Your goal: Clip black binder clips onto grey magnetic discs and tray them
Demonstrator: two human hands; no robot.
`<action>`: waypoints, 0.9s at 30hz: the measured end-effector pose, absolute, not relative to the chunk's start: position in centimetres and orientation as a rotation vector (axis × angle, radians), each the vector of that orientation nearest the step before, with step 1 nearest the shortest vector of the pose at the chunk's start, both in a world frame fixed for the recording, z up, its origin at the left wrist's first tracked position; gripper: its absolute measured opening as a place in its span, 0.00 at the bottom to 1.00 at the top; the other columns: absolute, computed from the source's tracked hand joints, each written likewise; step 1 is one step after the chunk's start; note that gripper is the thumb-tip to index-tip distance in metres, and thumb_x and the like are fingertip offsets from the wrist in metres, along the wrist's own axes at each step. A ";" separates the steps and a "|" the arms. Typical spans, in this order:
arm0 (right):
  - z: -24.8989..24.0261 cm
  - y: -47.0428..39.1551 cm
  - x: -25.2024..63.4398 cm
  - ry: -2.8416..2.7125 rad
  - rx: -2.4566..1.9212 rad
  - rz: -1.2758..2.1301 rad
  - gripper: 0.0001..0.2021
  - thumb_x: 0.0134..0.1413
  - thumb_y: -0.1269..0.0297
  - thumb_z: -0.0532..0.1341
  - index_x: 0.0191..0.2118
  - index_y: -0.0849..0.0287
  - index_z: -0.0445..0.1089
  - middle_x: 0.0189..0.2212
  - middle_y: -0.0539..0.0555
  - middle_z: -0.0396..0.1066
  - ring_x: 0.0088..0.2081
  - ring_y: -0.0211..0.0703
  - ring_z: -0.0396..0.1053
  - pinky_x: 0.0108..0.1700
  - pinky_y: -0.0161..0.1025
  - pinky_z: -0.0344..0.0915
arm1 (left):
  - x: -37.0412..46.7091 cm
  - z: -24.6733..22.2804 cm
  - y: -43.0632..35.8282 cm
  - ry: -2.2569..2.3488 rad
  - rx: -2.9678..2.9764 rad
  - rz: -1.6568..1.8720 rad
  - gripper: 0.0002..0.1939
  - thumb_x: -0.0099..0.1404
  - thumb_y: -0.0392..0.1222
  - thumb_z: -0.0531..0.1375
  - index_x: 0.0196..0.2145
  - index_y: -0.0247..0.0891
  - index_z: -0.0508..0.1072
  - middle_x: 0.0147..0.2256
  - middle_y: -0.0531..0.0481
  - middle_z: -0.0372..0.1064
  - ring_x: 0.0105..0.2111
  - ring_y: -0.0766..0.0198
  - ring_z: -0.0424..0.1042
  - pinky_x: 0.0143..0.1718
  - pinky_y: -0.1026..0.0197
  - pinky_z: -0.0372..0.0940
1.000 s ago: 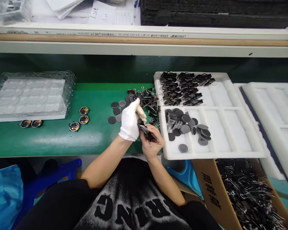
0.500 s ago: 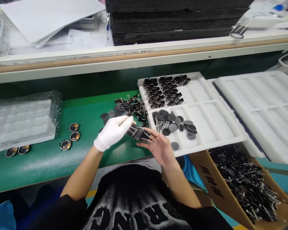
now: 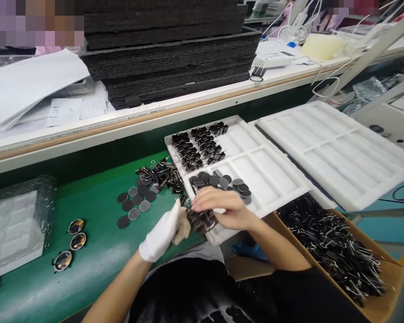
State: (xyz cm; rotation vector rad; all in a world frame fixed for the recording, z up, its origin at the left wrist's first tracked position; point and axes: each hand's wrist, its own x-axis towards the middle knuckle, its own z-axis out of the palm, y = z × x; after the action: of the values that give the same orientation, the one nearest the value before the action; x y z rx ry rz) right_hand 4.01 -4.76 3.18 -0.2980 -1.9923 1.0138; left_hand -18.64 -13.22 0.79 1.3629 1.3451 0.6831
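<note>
My left hand [image 3: 164,233], in a white glove, is closed on the near end of a dark bunch of binder clips [image 3: 202,220]. My bare right hand [image 3: 225,207] curls over the other side of that bunch, thumb underneath. Motion smears the clips, so single ones cannot be told apart. Just beyond the hands, loose binder clips [image 3: 170,176] are heaped on the green mat. Round grey and black discs [image 3: 144,205] lie left of that heap. More discs [image 3: 213,180] sit in the white foam tray [image 3: 272,168], below rows of clips [image 3: 198,146].
A cardboard box [image 3: 388,278] full of binder clips stands at the lower right. A second foam tray [image 3: 343,139] lies at the right. Round-lensed sunglasses [image 3: 76,242] and clear plastic trays [image 3: 16,224] are on the left. A shelf [image 3: 148,117] holding black foam sheets [image 3: 175,58] runs across the back.
The view has swung right. My right hand has turned from supporting the clips from the side to lying over them; my left hand still holds their near end.
</note>
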 end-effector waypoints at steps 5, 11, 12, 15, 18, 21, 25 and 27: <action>4.3 7.8 13.0 -2.188 -1.065 0.380 0.15 0.62 0.65 0.59 0.51 0.54 0.77 0.46 0.60 0.77 0.50 0.58 0.71 0.55 0.61 0.65 | -20.1 -2.3 -18.0 1.840 1.584 0.712 0.22 0.74 0.53 0.51 0.25 0.44 0.70 0.21 0.52 0.70 0.23 0.60 0.71 0.28 0.59 0.65; 0.0 21.0 14.9 -2.440 -1.537 0.160 0.18 0.61 0.68 0.56 0.53 0.61 0.77 0.51 0.68 0.71 0.55 0.64 0.63 0.53 0.59 0.56 | -20.3 -5.7 -21.0 1.876 2.080 0.819 0.18 0.69 0.40 0.53 0.22 0.46 0.73 0.20 0.51 0.71 0.21 0.60 0.73 0.25 0.58 0.67; -0.8 21.8 14.4 -2.462 -1.519 0.174 0.18 0.60 0.68 0.56 0.52 0.61 0.77 0.51 0.68 0.71 0.54 0.63 0.63 0.52 0.58 0.56 | -20.2 -5.7 -20.9 1.891 2.101 0.812 0.18 0.69 0.39 0.53 0.23 0.46 0.74 0.20 0.51 0.72 0.21 0.60 0.74 0.25 0.59 0.68; -2.5 22.8 13.2 -2.522 -1.475 0.187 0.16 0.60 0.69 0.57 0.50 0.62 0.78 0.50 0.68 0.71 0.53 0.61 0.63 0.51 0.55 0.56 | -20.0 -5.4 -20.5 1.923 2.141 0.757 0.18 0.69 0.39 0.53 0.23 0.46 0.75 0.19 0.51 0.71 0.20 0.60 0.74 0.25 0.59 0.68; -3.3 22.9 12.9 -2.531 -1.460 0.166 0.16 0.61 0.68 0.57 0.50 0.61 0.77 0.50 0.67 0.71 0.53 0.60 0.64 0.51 0.54 0.56 | -19.9 -5.1 -20.3 1.917 2.175 0.716 0.18 0.69 0.39 0.53 0.23 0.46 0.75 0.19 0.51 0.72 0.19 0.61 0.73 0.24 0.60 0.68; -3.1 22.1 12.9 -2.464 -1.492 0.104 0.18 0.61 0.65 0.59 0.55 0.63 0.72 0.53 0.70 0.70 0.57 0.63 0.62 0.55 0.57 0.55 | -19.7 -5.1 -20.5 1.879 2.180 0.728 0.17 0.70 0.37 0.53 0.26 0.45 0.75 0.22 0.52 0.74 0.21 0.62 0.74 0.25 0.59 0.68; -2.3 18.2 13.2 -2.299 -1.580 0.076 0.20 0.61 0.57 0.60 0.54 0.62 0.71 0.55 0.75 0.69 0.58 0.66 0.64 0.52 0.59 0.59 | -21.5 -4.8 -21.2 1.874 2.168 0.841 0.12 0.71 0.35 0.54 0.38 0.43 0.77 0.32 0.51 0.80 0.29 0.61 0.77 0.34 0.57 0.70; -2.5 15.0 14.2 -2.318 -1.533 0.173 0.21 0.60 0.53 0.59 0.52 0.60 0.73 0.50 0.76 0.72 0.49 0.63 0.72 0.48 0.58 0.63 | -24.3 -4.4 -21.7 2.051 2.162 0.898 0.12 0.71 0.35 0.55 0.44 0.43 0.78 0.37 0.48 0.81 0.36 0.59 0.79 0.42 0.55 0.70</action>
State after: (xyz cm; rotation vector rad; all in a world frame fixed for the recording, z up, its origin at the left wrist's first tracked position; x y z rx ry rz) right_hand 14.21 15.02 -2.50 -1.5331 -2.3177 0.1733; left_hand -24.33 -21.68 -4.39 2.1621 2.0510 0.8981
